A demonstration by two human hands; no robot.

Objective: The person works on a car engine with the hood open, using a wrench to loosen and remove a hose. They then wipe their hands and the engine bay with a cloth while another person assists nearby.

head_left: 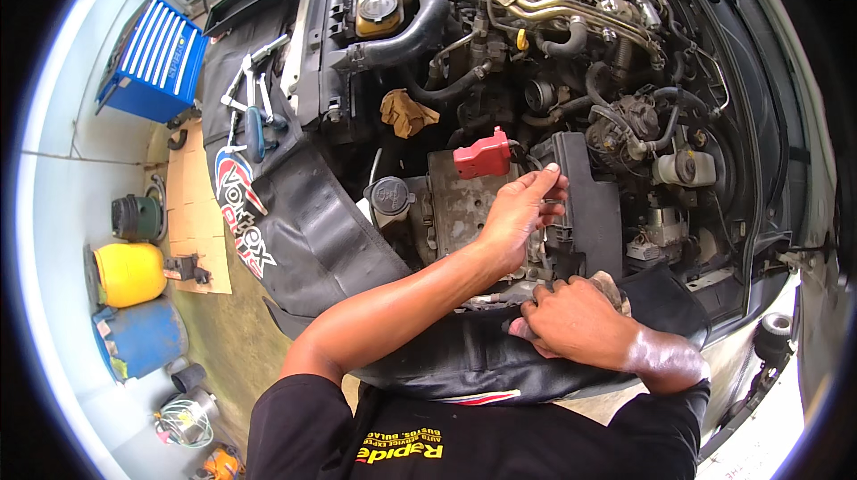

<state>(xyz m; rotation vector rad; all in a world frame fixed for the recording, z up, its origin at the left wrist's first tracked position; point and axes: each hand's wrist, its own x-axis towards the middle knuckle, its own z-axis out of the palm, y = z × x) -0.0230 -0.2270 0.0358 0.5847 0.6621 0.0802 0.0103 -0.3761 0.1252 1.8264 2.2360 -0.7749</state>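
Note:
My left hand (520, 217) is over the car battery (460, 199), beside a long black box cover (587, 203). Its thumb and fingers are partly bent and apart, and I see nothing held in them. A red terminal cover (482, 155) sits at the battery's far end, just beyond that hand. At the near edge of the engine bay, my right hand (580, 321) is closed round a crumpled, dirty rag (612, 291), which sticks out past the knuckles. Its fingertips are partly hidden.
Black fender covers (312, 212) drape the front and near side. Wrenches and a ratchet (254, 87) lie on the front cover. A brown crumpled cloth (408, 114) rests in the bay. A blue tool cabinet (156, 58) and a yellow drum (130, 275) stand at left.

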